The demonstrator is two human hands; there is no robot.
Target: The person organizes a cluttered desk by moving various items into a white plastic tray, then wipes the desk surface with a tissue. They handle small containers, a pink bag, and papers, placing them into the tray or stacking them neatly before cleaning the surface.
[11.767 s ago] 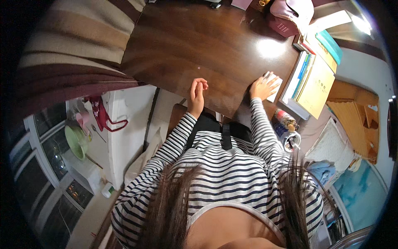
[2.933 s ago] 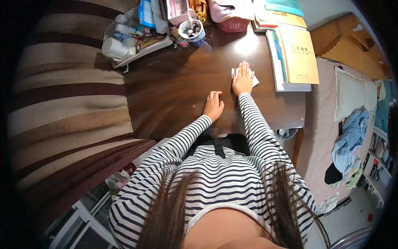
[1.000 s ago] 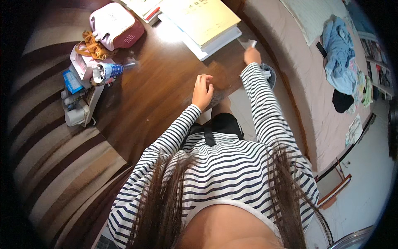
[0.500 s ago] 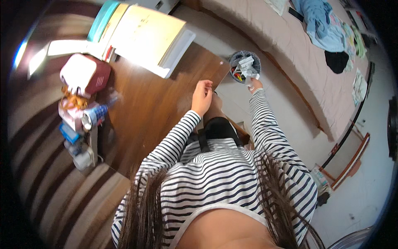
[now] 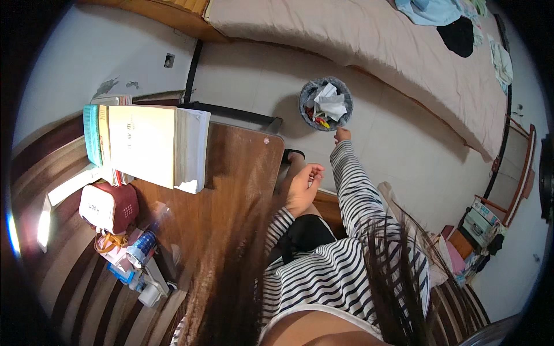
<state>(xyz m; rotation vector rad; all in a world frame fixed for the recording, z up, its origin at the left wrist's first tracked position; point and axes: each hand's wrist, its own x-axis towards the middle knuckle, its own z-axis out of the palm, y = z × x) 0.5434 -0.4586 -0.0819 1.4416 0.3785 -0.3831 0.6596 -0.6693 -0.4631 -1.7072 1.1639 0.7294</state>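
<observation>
A round trash bin (image 5: 302, 109) with a dark grey liner stands on the floor, ahead and a little right. White crumpled papers (image 5: 333, 106) and some red and yellow wrappers (image 5: 320, 121) fill it. At its near rim is my right hand (image 5: 343, 134), arm stretched out, fingers closed; what they hold, if anything, is too small to make out. My left hand (image 5: 303, 190) hovers over my lap beside the table edge, its fingers loosely curled and apart, with nothing in it.
On the left, a brown wooden table (image 5: 242, 167) bears a row of books (image 5: 144, 144), a dark red and white case (image 5: 109, 207) and a blue can (image 5: 142, 248). A bed (image 5: 369, 40) with clothes lies beyond the bin. Shelved items (image 5: 479, 225) stand at right.
The white paper that was in my right hand now appears to lie in the bin, and that hand has drawn back to the near rim. My view has turned, showing more wall at left.
</observation>
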